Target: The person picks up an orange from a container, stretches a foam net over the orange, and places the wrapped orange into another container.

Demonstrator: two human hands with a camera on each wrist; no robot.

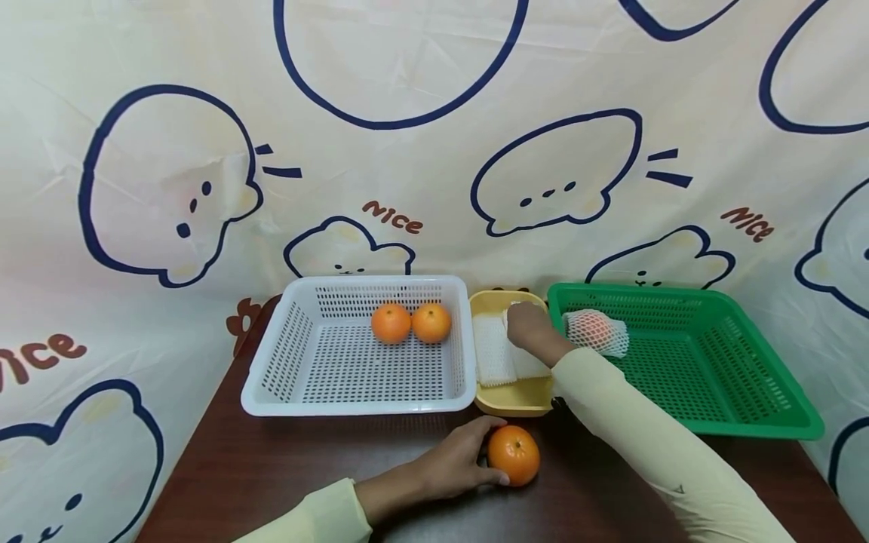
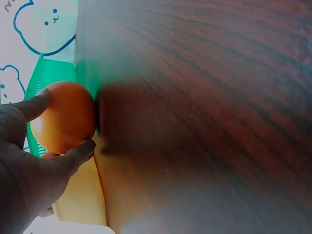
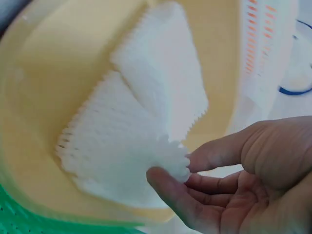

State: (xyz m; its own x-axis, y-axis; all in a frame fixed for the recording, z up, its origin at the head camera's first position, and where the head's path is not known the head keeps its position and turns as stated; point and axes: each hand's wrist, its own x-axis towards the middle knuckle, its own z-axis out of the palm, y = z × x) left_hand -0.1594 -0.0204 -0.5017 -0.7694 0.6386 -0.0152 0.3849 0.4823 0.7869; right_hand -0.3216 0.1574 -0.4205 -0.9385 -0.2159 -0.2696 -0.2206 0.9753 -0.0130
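Observation:
My left hand [image 1: 462, 460] holds an orange [image 1: 514, 455] on the dark table in front of the yellow bin. Thumb and fingers lie on opposite sides of the fruit in the left wrist view. Over the yellow bin [image 1: 512, 411], my right hand [image 1: 535, 329] pinches the edge of a white foam net sleeve [image 3: 117, 141] between thumb and fingers. Flat against it in the bin lies another foam net sleeve [image 3: 165, 63]. Most of the pinched sleeve is hidden behind my right hand and forearm in the head view.
A white basket [image 1: 360, 408] on the left holds two oranges [image 1: 411, 323]. On the right stands a green basket [image 1: 747, 430] with one fruit in a foam net [image 1: 597, 332]. A patterned cloth [image 1: 434, 173] hangs behind the brown table [image 1: 224, 467].

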